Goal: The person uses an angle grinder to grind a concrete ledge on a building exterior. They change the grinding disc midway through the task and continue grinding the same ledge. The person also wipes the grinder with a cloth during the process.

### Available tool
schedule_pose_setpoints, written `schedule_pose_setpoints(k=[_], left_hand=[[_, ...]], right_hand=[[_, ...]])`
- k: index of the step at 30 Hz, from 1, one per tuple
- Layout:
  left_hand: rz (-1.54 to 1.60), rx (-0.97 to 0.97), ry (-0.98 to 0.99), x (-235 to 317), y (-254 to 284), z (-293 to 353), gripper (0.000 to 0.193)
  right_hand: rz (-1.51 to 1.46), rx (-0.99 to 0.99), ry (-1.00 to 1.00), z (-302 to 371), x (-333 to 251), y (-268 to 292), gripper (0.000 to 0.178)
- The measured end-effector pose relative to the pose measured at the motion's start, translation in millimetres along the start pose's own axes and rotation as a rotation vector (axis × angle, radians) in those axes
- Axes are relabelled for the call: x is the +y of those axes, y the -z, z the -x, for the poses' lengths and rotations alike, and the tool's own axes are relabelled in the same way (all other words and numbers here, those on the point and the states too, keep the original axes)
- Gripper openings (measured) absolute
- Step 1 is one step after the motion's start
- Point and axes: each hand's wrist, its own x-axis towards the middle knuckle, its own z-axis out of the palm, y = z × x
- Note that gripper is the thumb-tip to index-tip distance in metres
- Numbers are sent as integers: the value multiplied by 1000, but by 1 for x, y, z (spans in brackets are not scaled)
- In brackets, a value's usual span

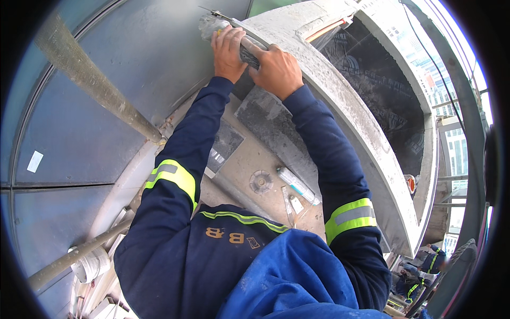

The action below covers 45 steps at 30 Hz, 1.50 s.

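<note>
Gripping a grey bundle [248, 55], poss. plastic-wrapped, at the far end of the scene, both hands are occupied: left hand [229, 53] has its fingers curled over it, right hand [278, 72] clasps it just beside, thumb toward left hand. Bundle sits at the far left edge of a pale concrete frame [340, 106]; can't tell if it touches. Thin metal strip [217, 13] shows just beyond, w/ crumpled clear plastic [211, 26] near it.

Progress: handling looks mid-way, judging by the two-handed hold; bundle not yet let go. No finished result visible, so can't tell how much is done or left.

Containers: white cartridge [299, 185] lies on the floor [234, 178] btwn the forearms, contents hidden. White bucket [91, 266] at near left, contents n/a from this angle.

Further out: narrow flat tool [287, 205] just left of the cartridge's near end, round grey disc [261, 182] to its left, pole [95, 80] w/ blue-grey panels [69, 133] at left, co-worker [427, 263] at near right.
</note>
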Motion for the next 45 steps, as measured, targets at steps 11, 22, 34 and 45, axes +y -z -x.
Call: schedule_pose_setpoints(k=[11, 22, 34, 45], left_hand=[[20, -36, -25, -12, 6, -12, 78], [87, -112, -75, 7, 15, -17, 84], [139, -86, -108, 15, 15, -14, 81], [115, -64, -131, 2, 12, -17, 68]], right_hand=[[-23, 22, 7, -13, -1, 1, 59], [-17, 44, -4, 8, 1, 10, 59], [-23, 81, -42, 22, -3, 16, 66], [-26, 59, -17, 12, -3, 12, 59]])
